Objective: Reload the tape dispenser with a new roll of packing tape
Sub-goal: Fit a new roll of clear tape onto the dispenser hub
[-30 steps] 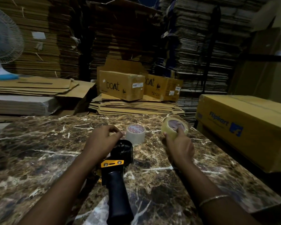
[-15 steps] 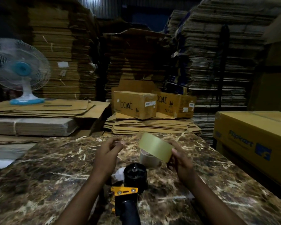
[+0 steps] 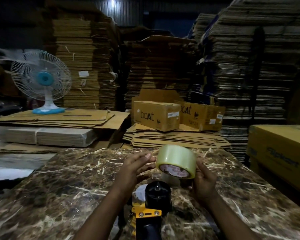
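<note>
A full roll of clear packing tape (image 3: pixel 176 160) with a red-printed core is lifted above the marble table (image 3: pixel 59 187), its core facing me. My right hand (image 3: pixel 203 181) grips it from the right side. My left hand (image 3: pixel 133 168) is spread open just left of the roll, fingertips almost touching it. Below the hands lies the tape dispenser (image 3: pixel 151 205), black with a yellow plate and a black handle pointing toward me; its spool hub is bare. A second roll (image 3: pixel 170 179) stands on the table behind the dispenser, mostly hidden.
A white disc (image 3: pixel 140 193) lies left of the dispenser head. A yellow Flipkart box (image 3: pixel 280 153) stands at the table's right edge. Flattened cardboard, two boat boxes (image 3: pixel 156 115) and a fan (image 3: pixel 42 80) lie beyond the far edge.
My right hand has picked the roll up from the table and turned it so its core faces me. My left hand has left the dispenser and risen beside the roll.
</note>
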